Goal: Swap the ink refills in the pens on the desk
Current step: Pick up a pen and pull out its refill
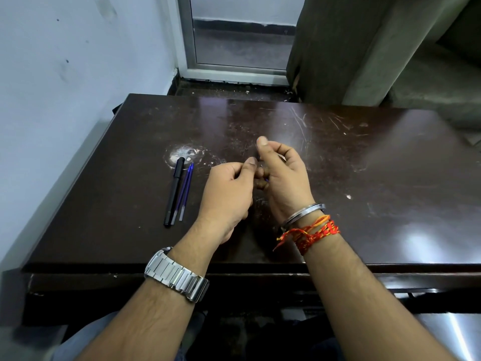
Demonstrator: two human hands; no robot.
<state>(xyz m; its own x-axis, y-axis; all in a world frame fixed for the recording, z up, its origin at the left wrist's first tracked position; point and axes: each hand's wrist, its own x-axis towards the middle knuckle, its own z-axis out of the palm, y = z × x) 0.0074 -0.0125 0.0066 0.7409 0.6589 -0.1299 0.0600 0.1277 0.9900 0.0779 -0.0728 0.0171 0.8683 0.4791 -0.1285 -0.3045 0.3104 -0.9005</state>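
One black pen (173,191) lies on the tabletop (364,178), left of the hands, its cap end pointing away from the person. Just beside it on its right lie two blue refills (185,191), side by side and roughly parallel to the pen. Both hands meet above the middle of the tabletop. The left hand (229,191) has its fingers curled together toward the right hand (283,178), whose fingers (262,143) are also curled, thumb raised. A small blue tip shows between the two hands; what they hold is otherwise hidden, so the grip cannot be told. One metal watch (177,276) sits on the left wrist; one steel bangle (303,213) and red-orange threads (309,234) on the right.
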